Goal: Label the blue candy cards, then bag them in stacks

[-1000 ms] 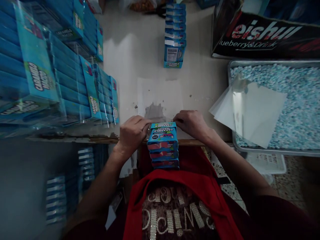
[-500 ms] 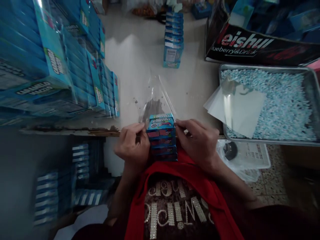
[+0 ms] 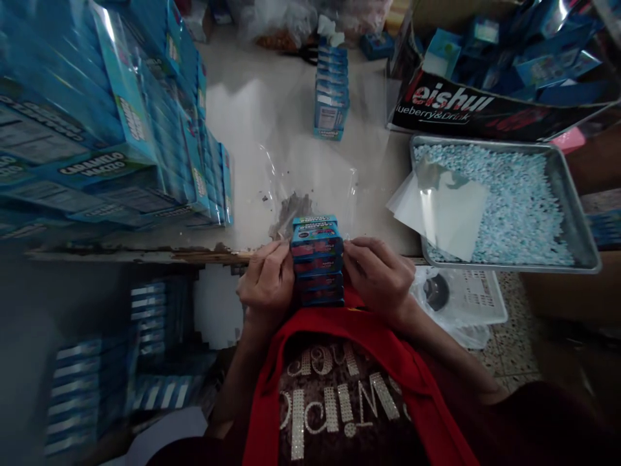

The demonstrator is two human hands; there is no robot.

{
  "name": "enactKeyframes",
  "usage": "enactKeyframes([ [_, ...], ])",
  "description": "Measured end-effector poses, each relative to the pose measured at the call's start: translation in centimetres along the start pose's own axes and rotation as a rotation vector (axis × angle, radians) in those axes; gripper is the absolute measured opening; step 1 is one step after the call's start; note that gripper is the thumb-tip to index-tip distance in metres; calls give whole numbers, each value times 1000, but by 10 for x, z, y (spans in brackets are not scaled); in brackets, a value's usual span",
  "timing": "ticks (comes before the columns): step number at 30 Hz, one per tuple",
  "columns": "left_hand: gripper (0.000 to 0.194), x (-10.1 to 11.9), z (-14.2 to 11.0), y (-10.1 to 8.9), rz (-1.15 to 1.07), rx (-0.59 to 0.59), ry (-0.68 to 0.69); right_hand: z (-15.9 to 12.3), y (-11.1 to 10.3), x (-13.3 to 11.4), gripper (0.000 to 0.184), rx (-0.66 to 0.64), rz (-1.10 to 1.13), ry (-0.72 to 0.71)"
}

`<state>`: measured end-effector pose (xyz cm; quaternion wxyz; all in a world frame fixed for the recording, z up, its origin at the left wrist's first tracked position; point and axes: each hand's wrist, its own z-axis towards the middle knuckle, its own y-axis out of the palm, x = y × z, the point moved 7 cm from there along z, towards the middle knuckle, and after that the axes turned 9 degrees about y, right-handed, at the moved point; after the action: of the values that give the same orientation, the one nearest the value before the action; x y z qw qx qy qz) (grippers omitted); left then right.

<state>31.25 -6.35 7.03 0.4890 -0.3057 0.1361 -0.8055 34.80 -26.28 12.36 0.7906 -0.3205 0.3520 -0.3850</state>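
A row of small blue candy boxes (image 3: 317, 249) stands at the table's front edge, close against my red apron. Clear plastic wrap (image 3: 353, 194) reaches out over the tabletop from the boxes. On the left side of the row, my left hand (image 3: 266, 278) is closed, its fingertips pinching the plastic beside the top box. At the opposite side, my right hand (image 3: 381, 275) pinches the plastic between thumb and fingers. The boxes sit between both hands; their lower ends meet the apron.
Tall stacks of wrapped blue boxes (image 3: 97, 129) fill the left. Another row of boxes (image 3: 330, 97) stands farther back. At right are a metal tray (image 3: 589, 239) of small wrapped candies, white sheets (image 3: 436, 213) on it, and a black carton (image 3: 485, 116). More boxes (image 3: 77, 388) sit below left.
The plastic's far end, which met in a narrow peak, now spreads wider with its edges apart. Both hands keep their pinch beside the boxes. The view has shifted slightly.
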Motion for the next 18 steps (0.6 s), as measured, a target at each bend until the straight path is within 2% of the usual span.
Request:
enactKeyframes([
  [3, 32, 1, -11, -5, -27, 53, 92, -15, 5, 3, 10, 78, 47, -83],
  [5, 40, 3, -24, -10, -66, 59, 188, -26, 9, 4, 10, 72, 77, -145],
  [8, 36, 0, -43, -13, -190, -59, 322, -37, 14, 13, 14, -29, 173, -205],
  [9, 33, -7, -46, -11, -250, -122, 294, -36, 18, 22, 14, -96, 236, -167],
  [10, 32, -19, -46, -8, -325, -154, 205, -33, 23, 36, 12, -177, 322, -85],
  [12, 43, -53, -38, 5, -535, -128, -119, -21, 40, 69, 16, -326, 578, 161],
  [14, 83, -78, -29, 32, -794, -127, -443, -8, 68, 97, 47, -447, 894, 413],
  [15, 104, -81, -24, 49, -919, -178, -549, -3, 85, 103, 64, -505, 1043, 507],
  [17, 129, -75, -18, 79, -1057, -358, -659, 1, 116, 98, 100, -656, 1261, 587],
  [18, 132, -70, -17, 87, -1069, -415, -686, 0, 128, 89, 116, -725, 1319, 596],
])
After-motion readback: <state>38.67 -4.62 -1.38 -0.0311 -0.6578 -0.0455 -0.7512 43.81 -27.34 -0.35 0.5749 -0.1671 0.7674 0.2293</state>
